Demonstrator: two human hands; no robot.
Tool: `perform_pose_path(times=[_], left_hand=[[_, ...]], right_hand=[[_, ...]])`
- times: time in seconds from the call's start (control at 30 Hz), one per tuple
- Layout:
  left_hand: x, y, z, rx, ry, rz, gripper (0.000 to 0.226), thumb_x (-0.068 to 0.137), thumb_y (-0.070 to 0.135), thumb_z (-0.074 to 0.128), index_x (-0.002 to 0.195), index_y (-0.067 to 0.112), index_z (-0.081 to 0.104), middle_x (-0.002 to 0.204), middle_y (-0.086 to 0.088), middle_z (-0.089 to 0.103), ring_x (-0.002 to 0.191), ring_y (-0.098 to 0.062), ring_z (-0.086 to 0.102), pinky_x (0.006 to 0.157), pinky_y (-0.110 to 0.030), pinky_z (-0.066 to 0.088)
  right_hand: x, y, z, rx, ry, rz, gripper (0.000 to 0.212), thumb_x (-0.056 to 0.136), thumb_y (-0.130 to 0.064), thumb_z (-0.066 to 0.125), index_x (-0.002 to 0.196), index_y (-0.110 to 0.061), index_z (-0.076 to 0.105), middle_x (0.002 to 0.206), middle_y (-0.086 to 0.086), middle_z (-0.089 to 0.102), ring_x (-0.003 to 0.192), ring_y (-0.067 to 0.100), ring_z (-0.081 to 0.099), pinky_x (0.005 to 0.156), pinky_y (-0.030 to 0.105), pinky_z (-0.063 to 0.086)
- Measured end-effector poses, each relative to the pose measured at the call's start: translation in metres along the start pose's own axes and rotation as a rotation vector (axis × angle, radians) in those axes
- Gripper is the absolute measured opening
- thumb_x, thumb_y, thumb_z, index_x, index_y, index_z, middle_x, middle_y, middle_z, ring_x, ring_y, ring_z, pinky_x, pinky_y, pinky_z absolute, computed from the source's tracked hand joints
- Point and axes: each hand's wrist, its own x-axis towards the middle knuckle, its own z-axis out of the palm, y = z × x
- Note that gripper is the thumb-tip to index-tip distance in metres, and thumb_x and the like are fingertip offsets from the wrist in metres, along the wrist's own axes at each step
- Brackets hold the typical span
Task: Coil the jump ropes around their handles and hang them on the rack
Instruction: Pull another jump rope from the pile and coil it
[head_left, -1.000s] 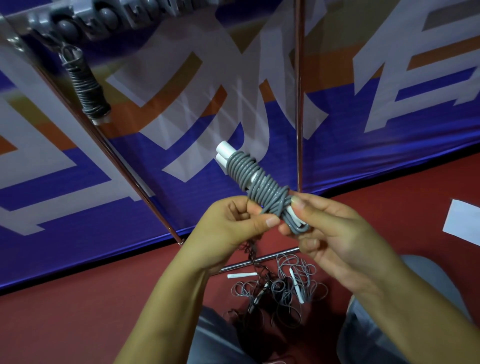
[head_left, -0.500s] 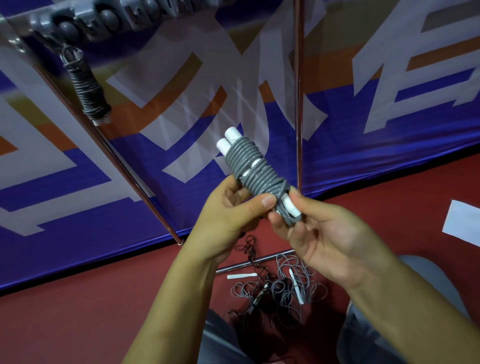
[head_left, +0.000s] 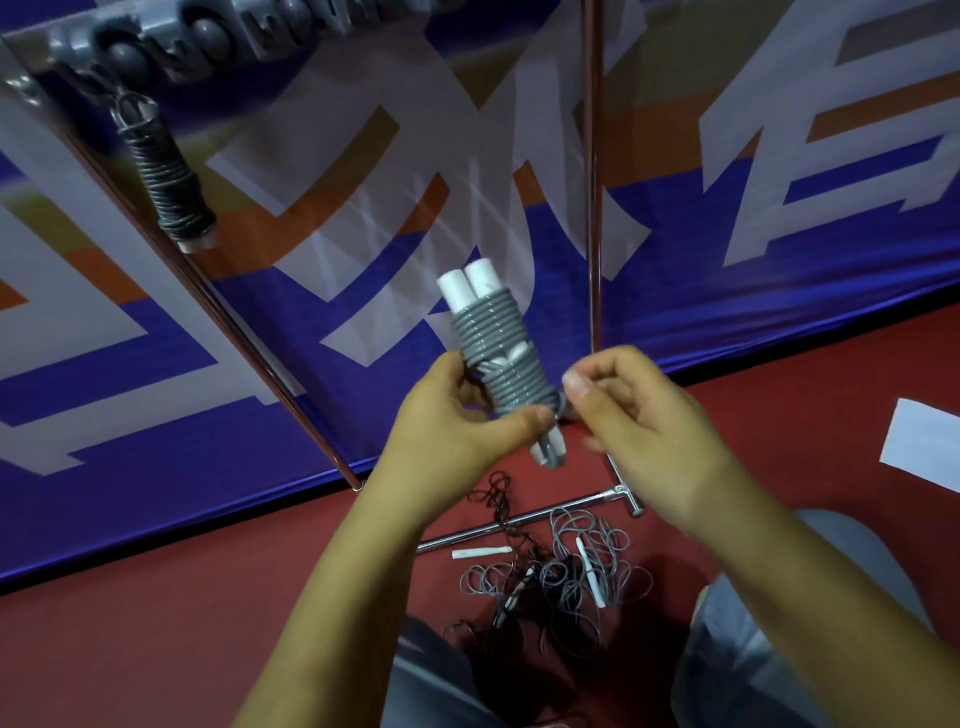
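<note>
- The person holds a gray jump rope (head_left: 493, 358) up in front of them, its cord wound in tight turns around two white handles (head_left: 470, 283) that sit side by side and poke out of the top of the coil.
- The left hand (head_left: 457, 431) grips the lower part of the bundle, thumb pressed across the front of the wraps and fingers curled behind it.
- The right hand (head_left: 639, 415) sits just beside the bundle at its lower right, fingers curled with thumb and forefinger pinched together by the last turns of cord; whether they actually hold the cord's end I cannot tell, it is too blurred.
- The bundle stands nearly upright, tilted a little to the left at the top, well below the rack (head_left: 218, 36).
- Up at the top left, a darker coiled rope (head_left: 166, 171) already hangs from one of the rack's hooks.
- Down on the red floor (head_left: 156, 623), between the person's knees, lies a loose tangle of ropes (head_left: 561, 577), gray and black, with white handles among them.
- A metal foot bar (head_left: 519, 525) of the stand lies just behind that tangle.
- A blue banner (head_left: 779, 312) with large white and orange lettering fills the background.
- A white sheet (head_left: 924, 447) lies on the floor at the right.
</note>
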Motion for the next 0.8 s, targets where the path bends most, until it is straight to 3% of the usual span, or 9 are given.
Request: perform_pose_path(times=[0.1, 0.2, 0.33, 0.43, 0.53, 0.6, 0.73, 0.8], left_hand=[[-0.006, 0.008, 0.011, 0.383, -0.006, 0.105, 0.046, 0.066, 0.030, 0.079, 0.103, 0.024, 0.052, 0.083, 0.009, 0.066, 0.073, 0.002, 0.061, 0.066, -0.018, 0.050], [-0.006, 0.013, 0.024, 0.582, 0.080, 0.223, 0.038, 0.075, 0.030, 0.071, 0.100, 0.019, 0.045, 0.089, 0.005, 0.060, 0.078, -0.012, 0.060, 0.065, -0.032, 0.050], [0.000, 0.012, 0.035, 0.682, 0.158, 0.299, 0.038, 0.082, 0.032, 0.068, 0.107, 0.013, 0.046, 0.100, -0.002, 0.056, 0.081, -0.024, 0.060, 0.066, -0.043, 0.050], [-0.001, 0.006, 0.038, 0.668, 0.154, 0.329, 0.038, 0.083, 0.028, 0.069, 0.110, 0.012, 0.047, 0.102, -0.002, 0.055, 0.081, -0.022, 0.059, 0.065, -0.037, 0.049], [-0.001, 0.002, 0.037, 0.590, 0.101, 0.318, 0.038, 0.079, 0.029, 0.073, 0.106, 0.015, 0.048, 0.098, 0.003, 0.053, 0.080, -0.012, 0.055, 0.060, -0.020, 0.043], [-0.001, 0.002, 0.036, 0.556, 0.064, 0.317, 0.042, 0.075, 0.030, 0.076, 0.106, 0.017, 0.050, 0.097, 0.005, 0.052, 0.081, -0.008, 0.052, 0.064, -0.016, 0.041], [0.000, 0.003, 0.020, 0.443, -0.051, 0.293, 0.060, 0.067, 0.026, 0.083, 0.122, 0.023, 0.058, 0.099, 0.005, 0.054, 0.075, 0.000, 0.055, 0.073, -0.009, 0.043], [0.000, 0.003, 0.007, 0.286, -0.118, 0.243, 0.061, 0.063, 0.025, 0.084, 0.119, 0.025, 0.061, 0.102, 0.000, 0.061, 0.073, -0.002, 0.061, 0.078, -0.014, 0.049]], right_hand=[[0.007, -0.004, 0.003, 0.066, -0.005, -0.031, 0.043, 0.062, -0.062, 0.064, 0.096, -0.040, 0.048, 0.107, -0.007, 0.063, 0.093, 0.008, 0.065, 0.085, 0.037, 0.055], [0.010, -0.003, 0.017, -0.003, 0.072, -0.110, 0.043, 0.071, -0.044, 0.071, 0.100, -0.043, 0.039, 0.102, -0.021, 0.058, 0.096, 0.004, 0.064, 0.083, 0.028, 0.053], [0.018, 0.003, 0.020, 0.073, 0.227, -0.152, 0.033, 0.077, -0.034, 0.073, 0.093, -0.038, 0.044, 0.105, -0.010, 0.065, 0.085, 0.000, 0.066, 0.071, 0.014, 0.051], [0.023, 0.009, 0.015, 0.069, 0.238, -0.129, 0.034, 0.074, -0.031, 0.077, 0.091, -0.033, 0.048, 0.099, -0.009, 0.066, 0.077, 0.000, 0.067, 0.069, 0.018, 0.053], [0.023, 0.016, 0.014, 0.120, 0.208, -0.104, 0.034, 0.075, -0.024, 0.077, 0.095, -0.028, 0.050, 0.100, -0.003, 0.068, 0.079, 0.007, 0.070, 0.073, 0.029, 0.057], [0.024, 0.020, 0.013, 0.176, 0.196, -0.075, 0.031, 0.078, -0.018, 0.075, 0.095, -0.028, 0.051, 0.102, -0.001, 0.069, 0.080, 0.009, 0.070, 0.069, 0.032, 0.058], [0.027, 0.021, 0.004, 0.301, 0.161, -0.026, 0.023, 0.083, -0.010, 0.068, 0.095, -0.024, 0.053, 0.095, 0.000, 0.070, 0.077, 0.009, 0.070, 0.061, 0.024, 0.052], [0.027, 0.019, -0.001, 0.375, 0.102, 0.001, 0.018, 0.086, -0.007, 0.064, 0.095, -0.019, 0.055, 0.088, -0.002, 0.069, 0.073, 0.004, 0.069, 0.055, 0.019, 0.051]])
